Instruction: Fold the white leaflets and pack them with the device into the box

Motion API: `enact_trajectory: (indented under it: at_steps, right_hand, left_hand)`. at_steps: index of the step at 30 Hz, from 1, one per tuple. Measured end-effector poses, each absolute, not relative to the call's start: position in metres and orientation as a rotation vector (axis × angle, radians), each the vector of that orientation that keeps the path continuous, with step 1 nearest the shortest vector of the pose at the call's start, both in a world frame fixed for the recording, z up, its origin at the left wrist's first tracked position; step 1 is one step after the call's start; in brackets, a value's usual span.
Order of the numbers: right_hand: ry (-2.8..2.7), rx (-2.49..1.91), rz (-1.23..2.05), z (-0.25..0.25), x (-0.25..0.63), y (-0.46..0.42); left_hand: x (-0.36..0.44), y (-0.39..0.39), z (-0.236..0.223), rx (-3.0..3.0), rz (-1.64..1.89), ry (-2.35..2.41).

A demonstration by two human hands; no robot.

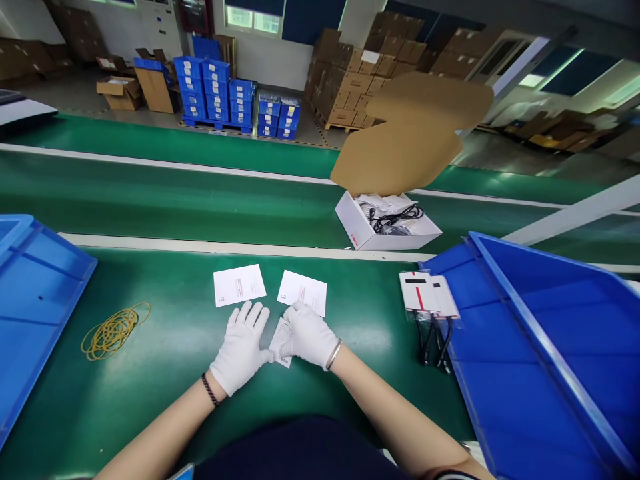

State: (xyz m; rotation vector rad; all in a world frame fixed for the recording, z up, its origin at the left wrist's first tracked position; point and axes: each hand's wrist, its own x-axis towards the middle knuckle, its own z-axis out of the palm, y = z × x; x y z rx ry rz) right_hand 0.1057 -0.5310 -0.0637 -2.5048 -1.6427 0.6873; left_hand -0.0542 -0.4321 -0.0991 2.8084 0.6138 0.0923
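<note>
My left hand point(243, 347), in a white glove, lies with its fingers stretched out on the green bench, its fingertips just below a white printed card point(239, 285). The thumb reaches the edge of a small printed slip point(281, 342). My right hand point(310, 337), also gloved, is closed over that slip, its curled fingers covering part of it. Beyond the right knuckles lies a second white printed card point(303, 291), its lower edge partly hidden by the hand.
A blue bin point(40, 287) stands at left beside yellow rubber bands point(114, 331). White-and-red packets point(429, 295) with black cables lie by the right blue bin point(530, 360). Farther back, a white box point(385, 241) with cables sits under a brown cardboard sheet point(405, 133).
</note>
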Motion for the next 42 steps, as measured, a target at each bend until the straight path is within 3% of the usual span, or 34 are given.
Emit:
enact_trajectory:
  at_steps: [5,8,12,17,23,32,36,42]
  right_hand:
    - [-1.378,-2.129,0.861,-0.061,0.096,-0.549]
    - [-1.208,-1.976,0.740,-0.054,0.116,-0.552]
    - [-1.057,-2.214,0.528,-0.044,0.168,-0.543]
    - [-1.063,-2.390,0.613,-0.047,0.207,-0.526]
    - [-1.154,-2.354,0.621,-0.070,0.199,-0.515]
    - [-1.297,-2.509,0.014,-0.059,0.177,-0.516]
    - [-1.312,-2.413,0.107,-0.049,0.170,-0.529]
    - [-1.523,-2.222,0.531,-0.047,0.144,-0.553]
  left_hand:
    - [-0.058,-0.438,-0.085,2.538,0.157,0.520]
    - [-0.061,-0.436,-0.077,2.442,0.157,0.517]
    - [-0.059,-0.429,-0.075,2.622,0.188,0.417]
    - [-0.032,-0.428,-0.068,2.831,0.090,0.105]
    - [-0.006,-0.438,-0.051,2.941,-0.193,0.133]
    - [0.007,-0.441,-0.040,3.011,-0.466,0.233]
    - [0.011,-0.437,-0.041,3.013,-0.486,0.258]
    - [0.003,-0.436,-0.045,2.918,-0.435,0.310]
